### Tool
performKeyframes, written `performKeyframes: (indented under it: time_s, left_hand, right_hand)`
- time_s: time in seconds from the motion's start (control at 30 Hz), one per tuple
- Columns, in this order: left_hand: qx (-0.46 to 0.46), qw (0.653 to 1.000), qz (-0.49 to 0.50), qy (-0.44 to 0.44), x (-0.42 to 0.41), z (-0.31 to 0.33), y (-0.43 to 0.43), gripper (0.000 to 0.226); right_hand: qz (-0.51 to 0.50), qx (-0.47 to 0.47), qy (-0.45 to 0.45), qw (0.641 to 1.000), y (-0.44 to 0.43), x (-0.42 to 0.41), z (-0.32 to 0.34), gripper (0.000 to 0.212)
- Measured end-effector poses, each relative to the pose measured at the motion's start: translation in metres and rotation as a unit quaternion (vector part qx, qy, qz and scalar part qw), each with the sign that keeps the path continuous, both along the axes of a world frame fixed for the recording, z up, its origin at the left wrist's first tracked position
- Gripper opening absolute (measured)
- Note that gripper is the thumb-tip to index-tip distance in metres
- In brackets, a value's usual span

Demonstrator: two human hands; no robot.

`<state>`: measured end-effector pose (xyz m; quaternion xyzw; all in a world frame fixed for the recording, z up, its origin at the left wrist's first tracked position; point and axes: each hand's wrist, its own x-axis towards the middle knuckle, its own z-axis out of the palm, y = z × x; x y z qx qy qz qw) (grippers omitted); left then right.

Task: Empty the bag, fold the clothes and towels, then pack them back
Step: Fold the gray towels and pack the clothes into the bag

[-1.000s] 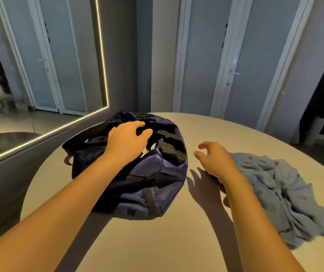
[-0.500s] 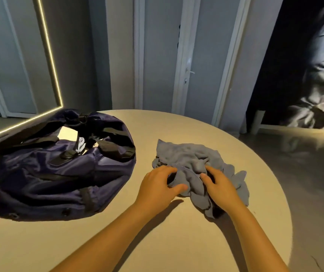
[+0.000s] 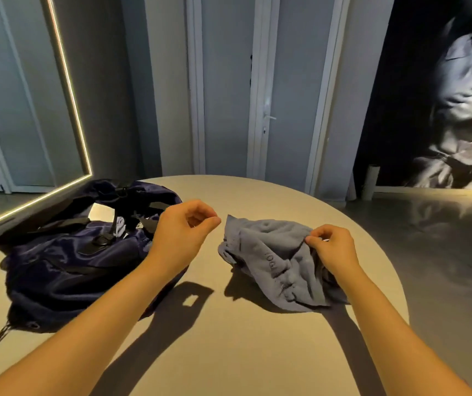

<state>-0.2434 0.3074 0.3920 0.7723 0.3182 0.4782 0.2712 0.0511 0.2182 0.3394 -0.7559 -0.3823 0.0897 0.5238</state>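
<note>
A dark blue duffel bag (image 3: 66, 261) lies unzipped on the left of the round table (image 3: 229, 344), with some pale fabric (image 3: 120, 224) showing in its opening. To its right a crumpled grey-blue towel (image 3: 269, 258) is partly raised off the table. My right hand (image 3: 331, 247) pinches the towel's right edge. My left hand (image 3: 183, 232) hovers with curled fingers at the towel's upper left corner and seems to pinch it; the contact is hard to make out.
The table's far and right edges curve away to a dark floor (image 3: 443, 252). A mirror with a lit frame (image 3: 66, 81) stands at the left, closed doors (image 3: 257, 95) behind. Bare tabletop lies in front of the towel.
My view swung from the bag to the towel. My left hand left the bag, both hands pressed into the towel, and now they have drawn apart and lifted its edges.
</note>
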Motion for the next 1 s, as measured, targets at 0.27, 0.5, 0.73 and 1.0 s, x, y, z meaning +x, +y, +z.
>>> performKeyframes:
  time_s: [0.27,0.5,0.73,1.0]
  left_hand:
    - [-0.092,0.983,-0.034,0.155,-0.007,-0.005,-0.018,0.016]
    - [-0.123,0.969,-0.154,0.151,0.015,-0.02,-0.054,0.067]
    - [-0.186,0.961,-0.199,0.05,0.032,-0.027,-0.059,0.013]
    - [-0.002,0.97,-0.043,0.239,0.026,-0.086,-0.038,0.023]
  right_hand:
    - [0.131,0.004,0.038,0.991,-0.021,-0.043,0.063,0.011]
    - [0.223,0.047,0.077,0.971,-0.059,-0.055,0.121,0.017]
    - [0.112,0.041,0.116,0.986,-0.062,-0.029,0.103,0.011]
    - [0.008,-0.091,-0.128,0.988,-0.104,-0.059,0.007,0.029]
